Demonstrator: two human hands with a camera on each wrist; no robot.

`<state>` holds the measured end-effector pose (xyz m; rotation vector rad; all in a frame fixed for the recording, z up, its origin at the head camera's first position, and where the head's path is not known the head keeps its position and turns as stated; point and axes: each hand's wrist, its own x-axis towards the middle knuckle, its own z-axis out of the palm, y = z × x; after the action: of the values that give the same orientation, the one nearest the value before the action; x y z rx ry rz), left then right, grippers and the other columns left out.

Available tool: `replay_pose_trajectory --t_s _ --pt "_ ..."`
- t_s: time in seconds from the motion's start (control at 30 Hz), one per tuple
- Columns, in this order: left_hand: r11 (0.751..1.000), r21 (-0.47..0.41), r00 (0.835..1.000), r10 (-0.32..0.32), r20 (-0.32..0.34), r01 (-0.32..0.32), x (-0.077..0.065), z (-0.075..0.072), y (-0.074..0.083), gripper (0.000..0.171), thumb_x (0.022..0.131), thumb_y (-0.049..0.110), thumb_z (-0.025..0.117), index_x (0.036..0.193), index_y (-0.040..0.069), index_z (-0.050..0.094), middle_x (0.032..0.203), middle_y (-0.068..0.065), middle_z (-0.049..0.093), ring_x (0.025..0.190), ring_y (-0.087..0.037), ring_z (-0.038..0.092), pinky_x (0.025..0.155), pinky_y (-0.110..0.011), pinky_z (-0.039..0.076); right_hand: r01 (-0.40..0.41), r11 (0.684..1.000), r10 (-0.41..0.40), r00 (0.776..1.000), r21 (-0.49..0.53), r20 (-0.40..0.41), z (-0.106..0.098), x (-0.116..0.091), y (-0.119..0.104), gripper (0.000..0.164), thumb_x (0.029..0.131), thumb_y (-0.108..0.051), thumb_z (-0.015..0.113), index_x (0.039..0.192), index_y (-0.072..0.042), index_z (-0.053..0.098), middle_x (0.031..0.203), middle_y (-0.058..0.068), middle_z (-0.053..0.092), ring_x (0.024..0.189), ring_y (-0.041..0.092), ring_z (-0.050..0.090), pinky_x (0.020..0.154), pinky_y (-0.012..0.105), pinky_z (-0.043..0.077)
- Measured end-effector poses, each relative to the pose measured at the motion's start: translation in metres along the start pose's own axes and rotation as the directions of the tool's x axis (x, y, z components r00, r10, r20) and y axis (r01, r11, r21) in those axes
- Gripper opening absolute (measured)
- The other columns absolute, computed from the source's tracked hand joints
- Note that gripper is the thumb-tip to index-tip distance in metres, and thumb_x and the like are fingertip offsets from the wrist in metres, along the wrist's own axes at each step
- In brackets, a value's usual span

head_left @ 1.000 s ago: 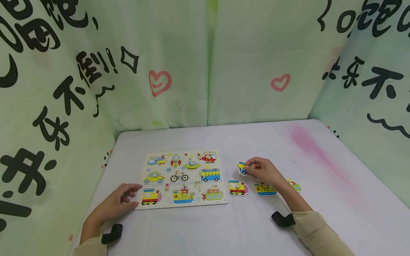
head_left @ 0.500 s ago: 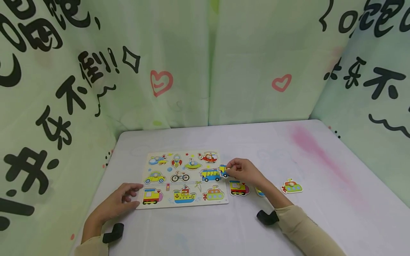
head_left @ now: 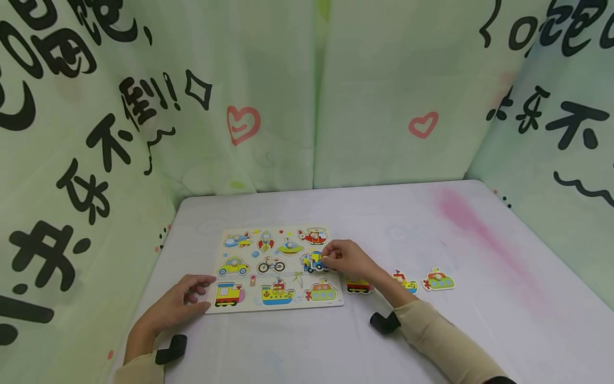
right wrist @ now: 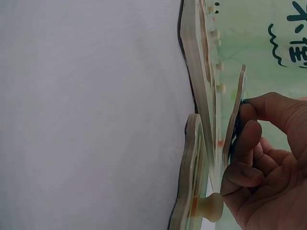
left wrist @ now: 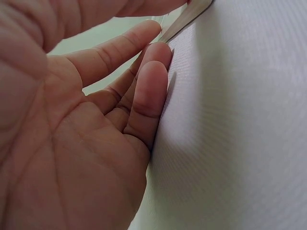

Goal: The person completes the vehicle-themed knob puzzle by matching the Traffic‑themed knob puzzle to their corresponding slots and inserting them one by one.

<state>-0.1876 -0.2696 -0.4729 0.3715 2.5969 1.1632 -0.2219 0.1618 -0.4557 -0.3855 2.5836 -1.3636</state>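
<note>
A wooden peg puzzle board (head_left: 251, 305) with painted vehicles lies on the table in the head view. My left hand (head_left: 176, 301) rests at its left edge, thumb and index finger touching it and the other fingers loosely bent. Over the bus picture, at the board's right side, my right hand (head_left: 349, 259) pinches a blue-and-yellow bus puzzle piece (head_left: 312, 262). The right wrist view shows this bus piece (right wrist: 235, 122) edge-on, raised above the board and apart from it. Its knob is hidden by the fingers.
Right of the board lie a train piece (head_left: 358, 286) and a boat piece (head_left: 408, 282), both partly behind the right arm, and a submarine piece (head_left: 438, 280). A white cloth covers the table (head_left: 268, 352). Green curtains (head_left: 288, 149) with black writing enclose it.
My right hand has carried the bus piece leftward from beside the board to above its bus picture. More of the boat and submarine pieces shows now. My left hand stays at the board's edge.
</note>
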Motion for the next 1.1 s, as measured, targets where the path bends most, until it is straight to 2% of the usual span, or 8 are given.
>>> replay_pose_trajectory --t_s 0.27,0.47,0.73,1.1 --pt "1.0 0.009 1.0 0.017 -0.002 -0.017 0.0 0.0 0.0 0.057 0.087 0.012 0.079 0.138 0.003 0.056 0.117 -0.009 0.053 0.103 -0.022 0.051 0.082 -0.024 0.047 0.008 0.996 -0.006 1.0 -0.091 0.019 0.004 0.01 -0.004 0.011 0.095 -0.016 0.072 0.097 -0.006 0.068 0.072 -0.001 0.054 0.067 0.013 0.049 0.061 0.024 0.039" --pt "0.999 -0.005 0.999 0.037 0.005 -0.037 0.001 0.0 -0.002 0.057 0.087 0.011 0.08 0.138 0.003 0.056 0.118 -0.01 0.053 0.103 -0.023 0.051 0.082 -0.024 0.047 -0.006 0.983 0.012 0.999 -0.184 0.03 0.005 0.016 -0.007 0.011 0.094 -0.017 0.073 0.094 -0.008 0.067 0.074 -0.002 0.056 0.068 0.012 0.051 0.063 0.025 0.041" --pt "0.998 -0.027 0.998 0.054 0.012 -0.054 0.0 -0.002 0.0 0.058 0.087 0.011 0.08 0.139 0.002 0.055 0.118 -0.01 0.053 0.103 -0.023 0.05 0.081 -0.024 0.046 0.007 0.967 0.005 0.999 -0.253 0.048 0.007 0.022 -0.012 0.01 0.094 -0.018 0.073 0.093 -0.009 0.068 0.074 -0.002 0.058 0.069 0.012 0.052 0.064 0.025 0.041" --pt "0.999 -0.004 0.999 0.038 0.006 -0.038 0.0 -0.001 -0.001 0.058 0.087 0.011 0.08 0.138 0.002 0.055 0.117 -0.01 0.053 0.101 -0.022 0.05 0.08 -0.024 0.046 0.011 0.972 0.003 0.998 -0.236 0.06 0.014 0.023 -0.011 0.009 0.094 -0.015 0.072 0.091 -0.008 0.068 0.071 -0.002 0.059 0.065 0.01 0.051 0.061 0.024 0.04"
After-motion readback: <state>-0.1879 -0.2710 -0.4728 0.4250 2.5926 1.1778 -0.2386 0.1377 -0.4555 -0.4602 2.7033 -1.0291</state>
